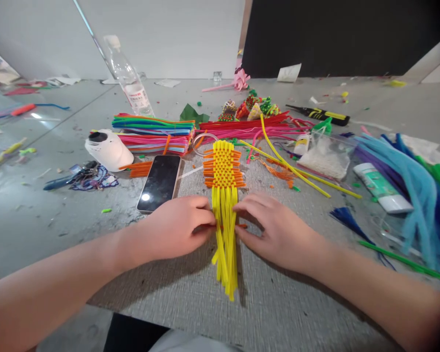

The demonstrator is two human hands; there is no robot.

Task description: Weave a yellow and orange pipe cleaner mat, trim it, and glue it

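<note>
A woven piece (224, 164) of yellow and orange pipe cleaners lies in front of me, its top a tight checkered weave. Long loose yellow pipe cleaners (225, 244) hang from it toward me. An orange pipe cleaner (243, 226) crosses beneath or among these strands, mostly hidden. From the left, my left hand (179, 225) pinches its near end between thumb and finger, at the strands' edge. My right hand (275, 230) rests on the other side, thumb and index finger apart around the orange end, fingertips close against the yellow strands.
A phone (160, 183) and a white bottle (109, 150) lie left. Behind are bundled pipe cleaners (154, 134) and a plastic water bottle (130, 80). At right are a bag of white beads (326, 159), a white-green tube (383, 188) and blue pipe cleaners (418, 190).
</note>
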